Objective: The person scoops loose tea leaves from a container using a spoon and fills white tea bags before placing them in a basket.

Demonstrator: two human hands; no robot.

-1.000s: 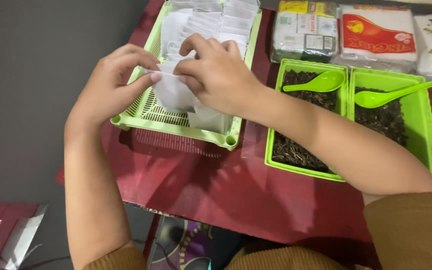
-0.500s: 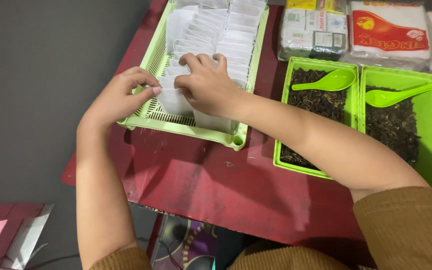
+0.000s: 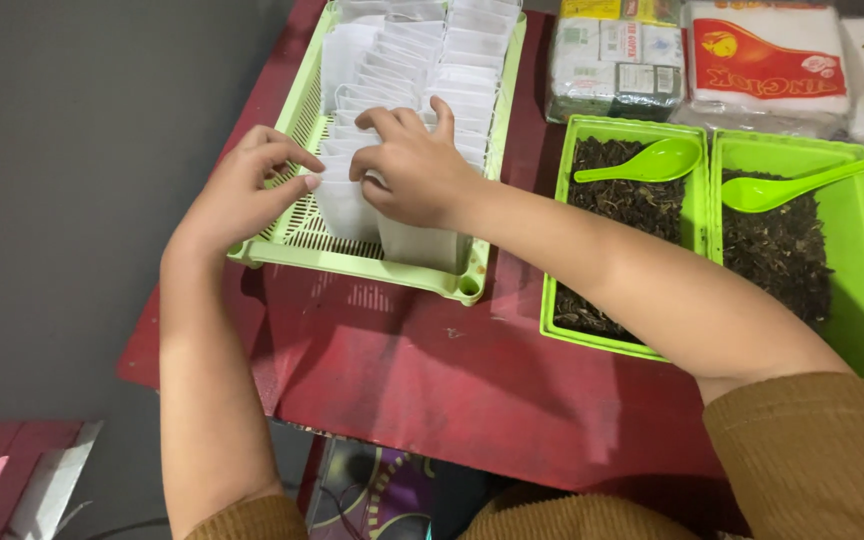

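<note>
The left hand [image 3: 242, 190] pinches the edge of a small white paper sachet [image 3: 344, 205] standing at the near end of the slotted light-green plastic basket [image 3: 372, 265]; the right hand [image 3: 414, 165], fingers curled, presses the same sachet. Beyond, on the red surface [image 3: 452, 370], lie a green-and-yellow rectangular packet [image 3: 612, 55] and a white pack with a red label [image 3: 767, 60].

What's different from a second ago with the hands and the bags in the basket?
Both hands, left hand and right hand, have lowered the white bag they pinch into the perforated green basket, among the other bags. The grip is unchanged; the spoons and tea trays stayed put.
</note>
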